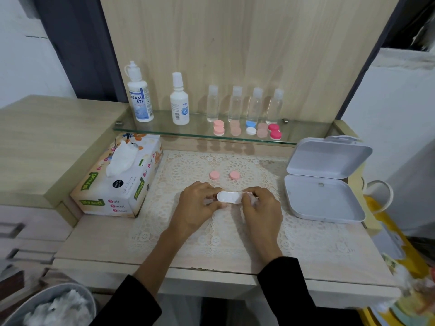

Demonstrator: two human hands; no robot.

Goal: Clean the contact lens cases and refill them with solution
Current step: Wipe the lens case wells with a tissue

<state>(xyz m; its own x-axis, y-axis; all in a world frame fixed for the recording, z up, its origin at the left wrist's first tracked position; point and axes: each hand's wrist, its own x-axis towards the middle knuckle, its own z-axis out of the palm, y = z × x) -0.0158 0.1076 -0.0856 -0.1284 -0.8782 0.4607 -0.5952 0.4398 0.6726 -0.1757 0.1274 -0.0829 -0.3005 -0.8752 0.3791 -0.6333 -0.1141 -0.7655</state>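
Contact lens case [229,197], a white double-well base without its caps, is held just above the lace mat [235,236] in the middle of the worktop [98,241], between both hands. The left hand [197,205] pinches its left end, fingers [202,187] curled over the top and the thumb beneath. The right hand [262,207] grips the right end, its fingers [257,192] curled round the case together with a scrap of white tissue [250,198].

Two pink caps [214,175] lie on the mat just beyond the hands, side by side and apart from each other. A tissue box [113,196] stands to the left, a sheet poking out of its top. To the right sits a white hinged box [324,201], its lid open.

On the glass shelf [164,132] behind stand two white solution bottles [140,100], then four small clear bottles [212,104] in a row. In front of these lie five closed lens cases [219,128] in pink, peach, blue and white, and red. At the lower left, a bin [28,302] holds crumpled tissue.
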